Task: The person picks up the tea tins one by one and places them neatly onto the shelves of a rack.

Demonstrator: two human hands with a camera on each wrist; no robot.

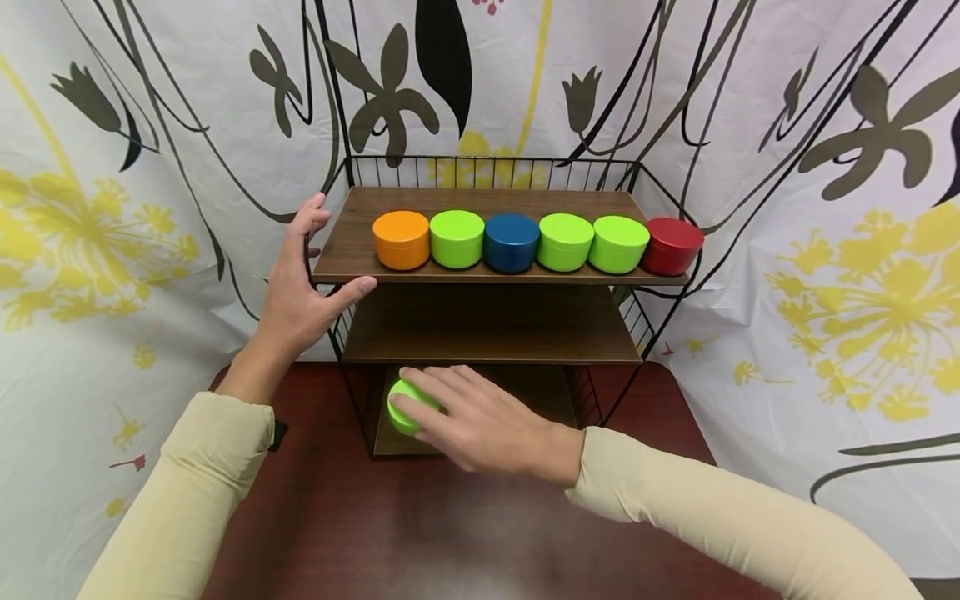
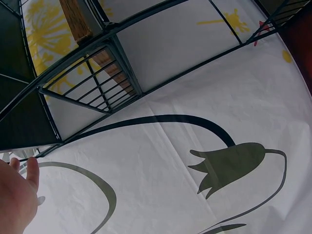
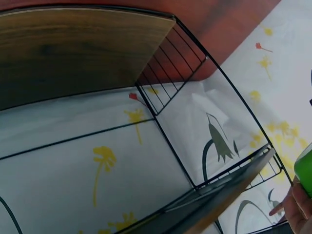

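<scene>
My right hand [image 1: 480,421] pinches a round lime-green tin [image 1: 405,407] between thumb and fingers, in front of the bottom shelf's left part. In the right wrist view, only part of that green tin [image 3: 305,170] and some fingertips show at the right edge. My left hand [image 1: 296,287] holds the left front corner of the shelf rack [image 1: 480,362], thumb along the top shelf's front edge and fingers at its side. On the top shelf stand an orange tin [image 1: 401,240], a blue tin [image 1: 512,243], a red tin [image 1: 672,247] and three green tins [image 1: 457,239] in one row.
The rack has black wire sides and brown wooden boards, with a middle shelf [image 1: 487,325] above the bottom shelf [image 1: 540,400]. It stands on a dark red table [image 1: 480,533]. A white curtain [image 1: 825,292] printed with flowers hangs behind and at both sides.
</scene>
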